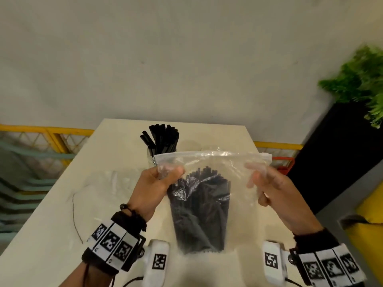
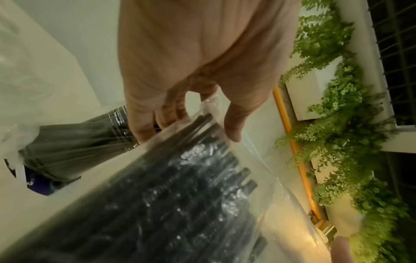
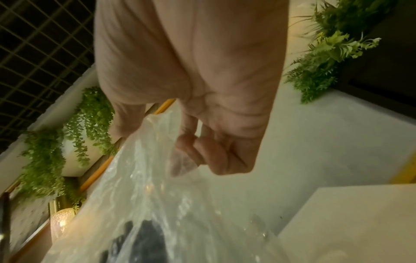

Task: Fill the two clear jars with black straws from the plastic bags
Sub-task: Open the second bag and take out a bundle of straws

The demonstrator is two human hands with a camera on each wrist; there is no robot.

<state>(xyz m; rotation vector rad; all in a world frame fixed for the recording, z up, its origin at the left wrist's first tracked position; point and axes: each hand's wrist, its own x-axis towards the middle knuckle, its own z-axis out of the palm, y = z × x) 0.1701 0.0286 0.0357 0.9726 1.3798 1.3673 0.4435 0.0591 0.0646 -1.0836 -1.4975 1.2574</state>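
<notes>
A clear zip bag (image 1: 238, 177) full of black straws (image 1: 200, 210) hangs upright above the table (image 1: 51, 214). My left hand (image 1: 163, 177) pinches its upper left corner. My right hand (image 1: 261, 179) pinches its upper right side below the zip strip. In the left wrist view my fingers (image 2: 144, 124) and thumb grip the bag (image 2: 270, 204) over the straws (image 2: 180, 186). The right wrist view shows my curled fingers (image 3: 202, 151) holding the plastic (image 3: 146, 186). Behind the bag stands a clear jar (image 1: 152, 156) packed with black straws (image 1: 161, 138), its glass (image 2: 63, 151) also showing in the left wrist view.
An empty clear bag (image 1: 112, 181) lies crumpled on the table's left half. A thin dark cord (image 1: 75, 218) runs across the table near my left wrist. A black planter (image 1: 335, 152) with green leaves stands to the right, a yellow railing (image 1: 47, 129) behind.
</notes>
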